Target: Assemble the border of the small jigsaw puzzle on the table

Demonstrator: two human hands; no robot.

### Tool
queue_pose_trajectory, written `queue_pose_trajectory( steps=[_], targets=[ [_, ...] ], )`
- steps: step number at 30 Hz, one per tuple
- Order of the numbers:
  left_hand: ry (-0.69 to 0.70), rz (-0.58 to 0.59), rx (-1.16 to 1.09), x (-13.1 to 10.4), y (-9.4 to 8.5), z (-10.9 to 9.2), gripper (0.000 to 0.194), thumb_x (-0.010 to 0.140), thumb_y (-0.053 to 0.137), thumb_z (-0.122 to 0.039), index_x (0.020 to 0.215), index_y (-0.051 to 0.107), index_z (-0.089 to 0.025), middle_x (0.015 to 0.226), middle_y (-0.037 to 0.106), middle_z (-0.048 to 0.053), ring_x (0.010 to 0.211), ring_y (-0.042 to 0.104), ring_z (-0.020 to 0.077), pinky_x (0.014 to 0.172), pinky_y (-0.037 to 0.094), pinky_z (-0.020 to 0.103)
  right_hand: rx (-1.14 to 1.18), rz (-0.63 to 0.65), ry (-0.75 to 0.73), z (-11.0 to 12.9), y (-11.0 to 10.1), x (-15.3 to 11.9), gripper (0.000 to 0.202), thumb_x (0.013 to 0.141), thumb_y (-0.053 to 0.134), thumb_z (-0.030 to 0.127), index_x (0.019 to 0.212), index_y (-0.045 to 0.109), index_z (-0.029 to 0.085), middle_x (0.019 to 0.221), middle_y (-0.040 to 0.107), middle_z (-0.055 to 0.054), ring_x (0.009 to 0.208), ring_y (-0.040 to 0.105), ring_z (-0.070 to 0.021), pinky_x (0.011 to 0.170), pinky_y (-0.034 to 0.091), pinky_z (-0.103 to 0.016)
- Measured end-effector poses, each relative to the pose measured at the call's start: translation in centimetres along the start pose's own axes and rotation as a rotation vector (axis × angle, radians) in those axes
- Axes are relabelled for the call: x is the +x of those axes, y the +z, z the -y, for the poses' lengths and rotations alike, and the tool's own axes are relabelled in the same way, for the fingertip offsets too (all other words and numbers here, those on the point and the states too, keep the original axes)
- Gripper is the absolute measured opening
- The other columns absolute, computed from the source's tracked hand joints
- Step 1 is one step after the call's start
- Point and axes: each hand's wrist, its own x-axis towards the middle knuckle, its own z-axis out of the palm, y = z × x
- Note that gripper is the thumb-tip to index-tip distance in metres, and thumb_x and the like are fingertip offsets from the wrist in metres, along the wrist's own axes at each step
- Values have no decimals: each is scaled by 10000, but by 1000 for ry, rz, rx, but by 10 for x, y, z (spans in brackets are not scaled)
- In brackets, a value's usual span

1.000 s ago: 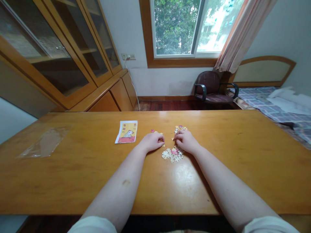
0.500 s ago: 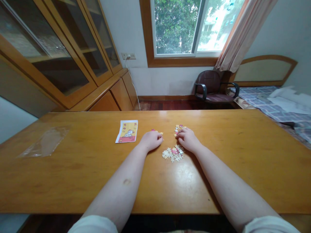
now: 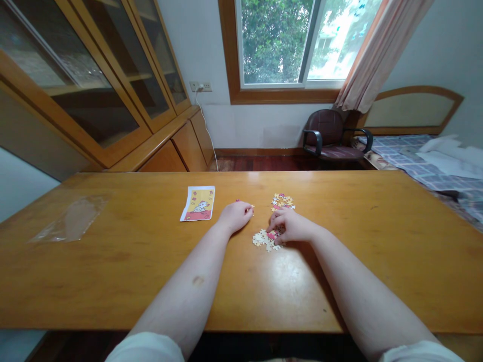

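My left hand [image 3: 237, 216] rests on the table with its fingers curled in. Just beyond it a few pink and yellow puzzle pieces [image 3: 237, 201] peek out, and whatever is under its fingertips is hidden. Over the near pile of mostly white-backed puzzle pieces [image 3: 262, 238] is my right hand [image 3: 292, 225]. Its thumb and fingers are apart and bent down towards the right side of that pile, covering part of it. Behind the right hand lies a second group of yellow, pink and white puzzle pieces [image 3: 282, 200].
A picture card [image 3: 199, 203] of a white animal on yellow and pink lies left of my left hand. Further left is a clear plastic bag [image 3: 73, 218]. The wooden table [image 3: 113, 281] has an office chair [image 3: 330, 133] and a bed [image 3: 449, 161] beyond it.
My right hand has moved from the far group of pieces towards me, over the near pile, and its fingers have spread. The left hand has barely moved.
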Motion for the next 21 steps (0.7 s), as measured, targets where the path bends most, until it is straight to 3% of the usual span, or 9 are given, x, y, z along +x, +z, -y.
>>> queue_pose_trajectory(
  steps=[5,10,16,21],
  targets=[
    [4,-10,-11,1,2,1,307,877,412,-315,803,695,-220,841,711,41,772,607,183,622,381,258,-18,-31,-10,2,1,1,197,630,806,323,809,772,248,846,650,-23,787,580,-158,862,415,-333],
    [27,-6,-32,0,3,2,313,876,412,-320,815,701,-218,853,711,44,774,607,178,644,406,255,-10,-121,-14,-2,-1,2,209,689,768,369,843,765,229,834,660,-42,813,588,-175,831,434,-328],
    [183,-8,-118,0,4,-4,282,867,465,-317,1009,696,-239,919,684,30,834,595,161,742,439,251,-124,-276,115,-14,6,5,198,748,721,372,871,754,220,900,659,-64,858,596,-189,837,449,-329],
    [278,81,-122,-3,3,-10,339,870,470,-294,1153,652,-326,899,630,17,821,576,152,743,435,246,-193,-360,243,-21,15,10,189,778,688,379,865,745,220,912,670,-69,883,595,-199,827,455,-335]
  ],
)
